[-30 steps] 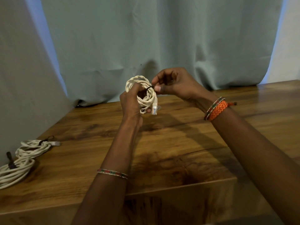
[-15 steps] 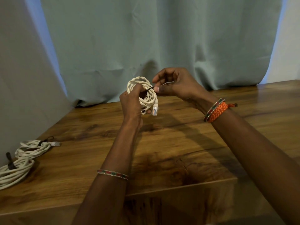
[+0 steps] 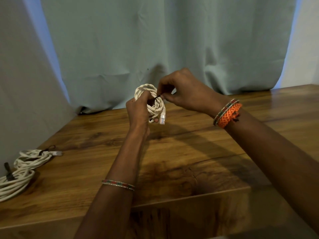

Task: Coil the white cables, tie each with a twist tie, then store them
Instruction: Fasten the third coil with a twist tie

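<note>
The left hand [image 3: 138,111] grips a small white cable coil [image 3: 152,99], held upright in the air above the far part of the tabletop [image 3: 198,152], its fingers curled round the near side of the loops. The right hand [image 3: 183,94] pinches the black twist tie [image 3: 158,97] between thumb and fingertips where it crosses the coil's top right. The clear plug [image 3: 162,119] hangs loose below the left hand.

Likely the tie is being twisted closed. If the left hand's grip slackens, the stiff loops could spring apart and the tie slide off; a short tie end could also slip out of the pinch, and the dangling plug may swing and catch a finger.

2 tied coils [image 3: 22,168] lie near the tabletop's left edge, close to the grey wall [image 3: 25,83], well apart from the hands. A curtain [image 3: 155,40] hangs just behind the tabletop's far edge. The middle and right of the wood offer wide room to set the coil down; the near edge runs under both forearms
</note>
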